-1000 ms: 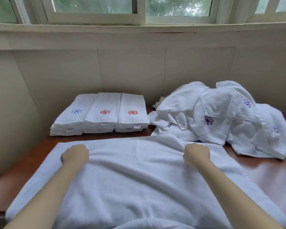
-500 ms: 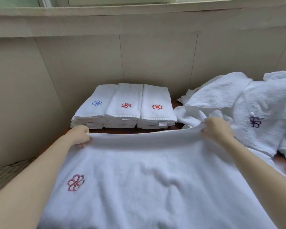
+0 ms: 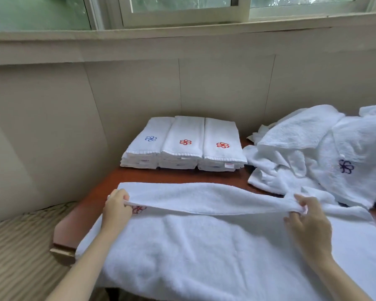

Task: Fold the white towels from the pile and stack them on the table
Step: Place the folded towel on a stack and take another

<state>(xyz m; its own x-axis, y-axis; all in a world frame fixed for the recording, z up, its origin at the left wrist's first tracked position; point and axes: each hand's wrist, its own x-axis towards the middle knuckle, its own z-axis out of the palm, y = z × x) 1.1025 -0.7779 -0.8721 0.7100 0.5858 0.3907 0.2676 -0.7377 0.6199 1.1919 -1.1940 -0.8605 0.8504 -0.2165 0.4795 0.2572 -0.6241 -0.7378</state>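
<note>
We see the left hand [image 3: 116, 208] and right hand [image 3: 306, 218], each pinching a corner, have drawn the towel [image 3: 204, 246] back over itself toward the near edge of the table [image 3: 86, 210].

Towel [image 3: 204, 253] lies on the table [image 3: 91, 205], nearest the person. Its far edge is lifted. L hand [image 3: 116, 208] holds the edge's left end, R hand [image 3: 306, 222] the right end. Behind the towel, 3 stacks [image 3: 183, 146] sit side by side vs. the wall [image 3: 139, 88]. The pile [image 3: 313, 153] lies just right of them, behind the R hand.
</note>
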